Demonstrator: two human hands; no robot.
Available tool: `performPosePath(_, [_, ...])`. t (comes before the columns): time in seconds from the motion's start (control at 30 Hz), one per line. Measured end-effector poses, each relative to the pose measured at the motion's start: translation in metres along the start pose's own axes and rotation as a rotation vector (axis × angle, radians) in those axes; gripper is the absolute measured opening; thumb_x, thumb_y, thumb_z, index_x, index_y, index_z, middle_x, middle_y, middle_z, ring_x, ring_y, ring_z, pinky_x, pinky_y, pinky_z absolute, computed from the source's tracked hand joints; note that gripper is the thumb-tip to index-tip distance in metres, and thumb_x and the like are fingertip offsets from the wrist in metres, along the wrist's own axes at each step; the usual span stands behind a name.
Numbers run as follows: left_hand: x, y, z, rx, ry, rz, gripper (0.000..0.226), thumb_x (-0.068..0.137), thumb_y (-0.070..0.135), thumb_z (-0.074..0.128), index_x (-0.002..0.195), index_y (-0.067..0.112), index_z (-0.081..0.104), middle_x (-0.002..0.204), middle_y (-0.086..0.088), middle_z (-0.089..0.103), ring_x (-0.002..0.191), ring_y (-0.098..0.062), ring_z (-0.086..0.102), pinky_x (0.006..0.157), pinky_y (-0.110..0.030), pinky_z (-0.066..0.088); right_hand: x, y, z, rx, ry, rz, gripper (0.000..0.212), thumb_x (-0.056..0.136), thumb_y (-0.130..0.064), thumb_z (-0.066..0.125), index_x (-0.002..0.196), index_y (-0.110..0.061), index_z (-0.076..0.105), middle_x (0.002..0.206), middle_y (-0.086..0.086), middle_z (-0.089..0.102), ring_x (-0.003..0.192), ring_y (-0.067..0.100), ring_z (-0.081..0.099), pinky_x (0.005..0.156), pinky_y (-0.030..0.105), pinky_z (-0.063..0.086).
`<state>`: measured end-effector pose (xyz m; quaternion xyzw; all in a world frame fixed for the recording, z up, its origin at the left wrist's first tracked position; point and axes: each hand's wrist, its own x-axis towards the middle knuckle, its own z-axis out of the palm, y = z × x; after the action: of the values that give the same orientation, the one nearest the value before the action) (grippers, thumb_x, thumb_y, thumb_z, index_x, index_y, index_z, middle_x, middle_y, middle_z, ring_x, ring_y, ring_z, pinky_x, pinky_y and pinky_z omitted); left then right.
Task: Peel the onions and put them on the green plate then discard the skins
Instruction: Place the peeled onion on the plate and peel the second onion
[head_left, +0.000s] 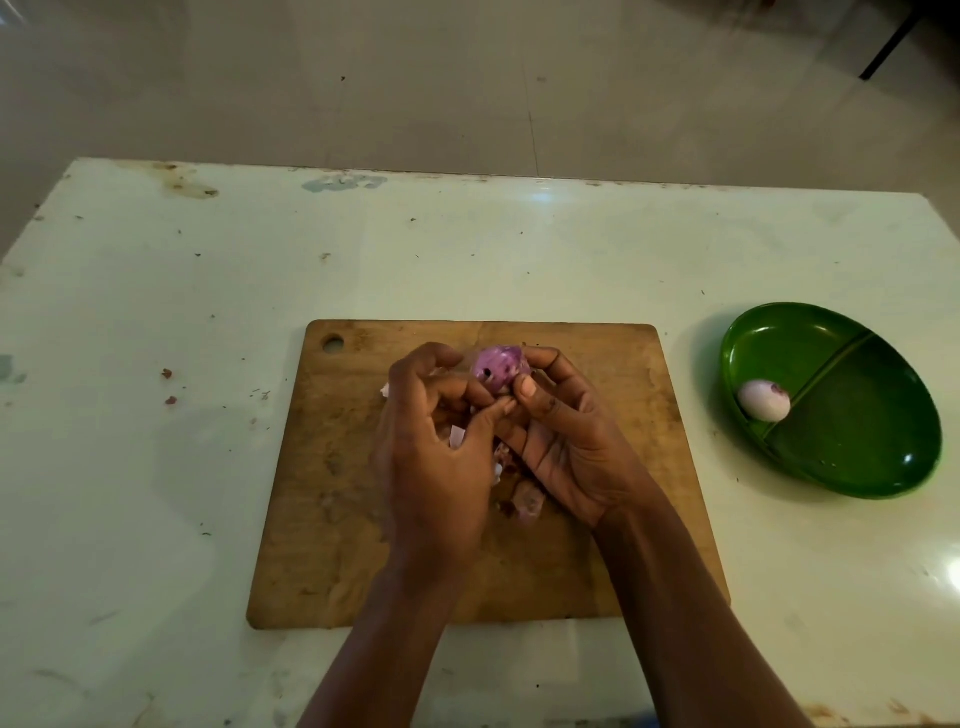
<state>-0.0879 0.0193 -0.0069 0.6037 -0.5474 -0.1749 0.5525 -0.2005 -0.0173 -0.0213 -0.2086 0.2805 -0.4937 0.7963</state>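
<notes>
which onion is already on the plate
The pale onion lying in the green plate; the purple onion is held by the left hand and right hand over the cutting board.

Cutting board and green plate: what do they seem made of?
Cutting board: looks like wood, matt and unvarnished; brown grain, dark stains and a hanging hole show. Green plate: probably glossy plastic or melamine; sharp glints, uniform colour and a moulded divider ridge, though glazed ceramic cannot be ruled out.
</notes>
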Motion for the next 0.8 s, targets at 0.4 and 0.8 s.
performPosePath(0.4, [0.0028, 0.0012, -0.0021, -0.019, 0.022, -0.005, 0.072, 0.068, -0.001, 0.081, 0.125, 0.02, 0.041, 0.091, 0.008, 0.062, 0.087, -0.001, 0.062, 0.073, -0.008, 0.049, -0.0001, -0.0008, -0.0006, -0.043, -0.025, 0.004, 0.047, 0.058, -0.013, 0.087, 0.1, -0.007, 0.065, 0.11, 0.021, 0.066, 0.093, 0.029, 0.069, 0.079, 0.035, 0.059])
performPosePath(0.8, [0.003, -0.0047, -0.001, -0.01, -0.033, 0.067, 0.055, 0.071, -0.002, 0.078, 0.108, 0.021, 0.044, 0.081, 0.003, 0.059, 0.078, -0.007, 0.06, 0.072, -0.005, 0.045, -0.0003, -0.0016, -0.0012, -0.005, -0.002, 0.004, 0.048, 0.054, -0.011, 0.09, 0.096, -0.008, 0.068, 0.111, 0.022, 0.065, 0.093, 0.029, 0.068, 0.077, 0.034, 0.06])
